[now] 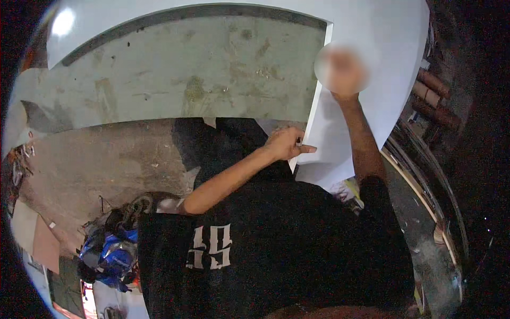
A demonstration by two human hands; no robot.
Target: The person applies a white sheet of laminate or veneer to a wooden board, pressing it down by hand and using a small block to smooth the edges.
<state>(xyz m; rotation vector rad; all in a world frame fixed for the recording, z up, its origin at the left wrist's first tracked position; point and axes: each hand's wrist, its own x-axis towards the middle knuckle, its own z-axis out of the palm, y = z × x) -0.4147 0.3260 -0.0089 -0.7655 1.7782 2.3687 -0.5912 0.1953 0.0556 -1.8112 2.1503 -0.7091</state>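
Note:
A large white L-shaped panel [374, 101] lies on a worn grey-green tabletop [234, 69], one arm along the far side and one on the right. My left hand [287, 143] is at the inner edge of its right arm, near the close end. One digit stretches over the white surface while the other fingers curl in at the edge; a small dark spot shows between them. Farther up that same arm, beside the inner edge, is my right hand [344, 72]. A blurred patch covers it, so its fingers and anything in them are hidden.
Blue and black gear [114, 252] sits on the floor at the lower left, near flat boards [45, 242]. Brown rolls [435, 93] lie at the right, above long curved strips [425, 170]. Stained brown floor [106, 170] shows below the tabletop.

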